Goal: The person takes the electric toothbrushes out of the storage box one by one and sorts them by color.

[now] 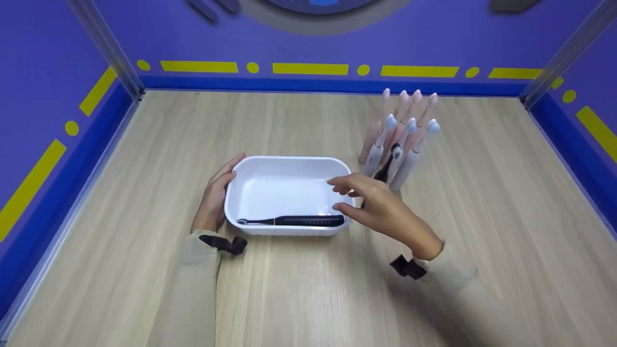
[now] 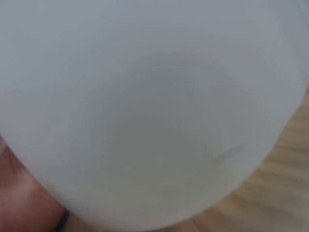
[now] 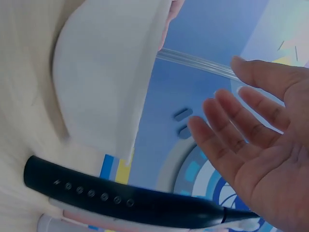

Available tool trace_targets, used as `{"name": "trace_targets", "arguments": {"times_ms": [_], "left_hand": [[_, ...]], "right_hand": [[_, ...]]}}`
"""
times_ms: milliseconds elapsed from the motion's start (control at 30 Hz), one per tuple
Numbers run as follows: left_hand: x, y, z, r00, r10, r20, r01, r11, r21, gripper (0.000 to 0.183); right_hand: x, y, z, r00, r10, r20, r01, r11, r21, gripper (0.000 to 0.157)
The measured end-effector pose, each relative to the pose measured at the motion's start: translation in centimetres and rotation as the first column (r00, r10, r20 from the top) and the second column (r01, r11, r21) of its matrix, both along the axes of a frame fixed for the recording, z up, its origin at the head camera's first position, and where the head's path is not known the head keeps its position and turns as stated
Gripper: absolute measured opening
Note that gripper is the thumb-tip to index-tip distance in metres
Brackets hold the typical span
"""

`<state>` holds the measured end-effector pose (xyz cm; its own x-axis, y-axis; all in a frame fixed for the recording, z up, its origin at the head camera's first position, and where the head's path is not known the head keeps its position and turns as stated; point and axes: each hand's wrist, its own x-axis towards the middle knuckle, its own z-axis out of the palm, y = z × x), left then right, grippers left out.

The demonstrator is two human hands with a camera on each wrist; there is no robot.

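A pale wood-grain surface (image 1: pixel 144 193) sits inside purple walls striped with yellow. At the left end of the glossy white plastic tray (image 1: pixel 289 166), the left hand (image 1: pixel 214 200) rests flat against the rim, fingers straight. A slim black electric toothbrush (image 1: pixel 294 220) lies along the tray's near wall, bristles pointing left. Over the tray's right end hovers the right hand (image 1: pixel 381 207), released and empty, nearer the handle. Beyond it, right of the tray, stands a cluster of pastel toothbrushes (image 1: pixel 400 135).

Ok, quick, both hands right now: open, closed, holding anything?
Left hand: open, fingers flat against the white tray side.
Right hand: open, fingers spread, holding nothing, above the tray's right end near the black toothbrush.
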<state>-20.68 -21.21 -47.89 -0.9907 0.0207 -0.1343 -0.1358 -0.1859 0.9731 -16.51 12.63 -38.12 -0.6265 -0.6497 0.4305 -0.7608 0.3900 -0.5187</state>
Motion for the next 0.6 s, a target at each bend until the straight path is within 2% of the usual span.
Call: {"name": "trace_targets", "arguments": {"times_ms": [233, 400, 600], "left_hand": [[-0.1, 0.0, 0.0, 1.000, -0.001, 0.001, 0.001, 1.000, 0.000, 0.049], [-0.1, 0.1, 0.0, 1.000, 0.004, -0.010, -0.003, 1.000, 0.026, 0.049], [-0.1, 0.1, -0.2, 1.000, 0.006, -0.004, -0.006, 1.000, -0.002, 0.049]], "right_hand": [[-0.3, -1.7, 0.7, 0.998, 0.008, 0.060, -0.018, 0.985, 0.170, 0.041], [-0.6, -2.7, 1.3, 0.995, -0.042, 0.094, 0.013, 0.958, 0.285, 0.039], [-0.9, -4.0, 2.0, 0.992, -0.078, 0.096, 0.032, 0.912, 0.410, 0.038]]}}
